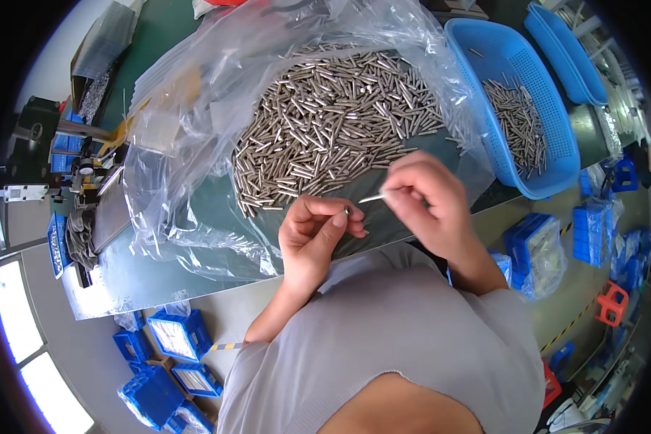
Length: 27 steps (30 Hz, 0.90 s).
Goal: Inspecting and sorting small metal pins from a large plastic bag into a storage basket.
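Observation:
Near the table's front edge, my left hand (312, 235) is closed, thumb against fingers, on a small metal pin (348, 210) whose end shows. My right hand (430, 206), a little blurred, pinches a thin light-coloured stick (371, 197). The stick points left toward the pin, and a small gap seems to lie between them. Just beyond both hands a large heap of metal pins (325, 119) lies on clear plastic sheeting (184, 195) spread over the green table. Most of what each hand grips is hidden by the fingers.
A blue perforated basket (513, 177) with more pins stands to the right, and another blue basket (568, 54) lies beyond it. Metal equipment (87, 166) stands at the table's left end. Blue crates (177, 334) and red stools (612, 304) are on the floor.

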### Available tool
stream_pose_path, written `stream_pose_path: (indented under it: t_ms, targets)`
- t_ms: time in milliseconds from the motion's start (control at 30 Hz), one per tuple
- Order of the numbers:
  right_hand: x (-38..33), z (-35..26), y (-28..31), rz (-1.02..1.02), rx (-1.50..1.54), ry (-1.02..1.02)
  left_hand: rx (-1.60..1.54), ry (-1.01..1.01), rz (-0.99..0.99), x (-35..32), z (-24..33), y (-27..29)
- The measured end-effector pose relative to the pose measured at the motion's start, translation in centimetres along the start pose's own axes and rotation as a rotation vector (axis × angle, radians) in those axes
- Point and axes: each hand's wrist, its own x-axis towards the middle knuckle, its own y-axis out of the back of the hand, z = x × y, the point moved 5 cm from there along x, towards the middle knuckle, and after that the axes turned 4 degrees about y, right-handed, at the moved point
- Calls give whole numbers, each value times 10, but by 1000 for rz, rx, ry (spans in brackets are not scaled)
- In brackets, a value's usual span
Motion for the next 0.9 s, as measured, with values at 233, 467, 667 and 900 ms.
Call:
stream_pose_path:
  t_ms: [233,467,667,900]
  targets:
    - [-6,-21,107,687,-847,60,20,-21,10,0,3,-3]
    - [7,9,25,-75,-609,70,29,-13,63,1,3,-4]
    - [12,24,4,-224,-685,102,2,-37,-20,1,1,-1]
    - [-2,18,0,-365,-614,141,15,-29,-21,2,3,-1]
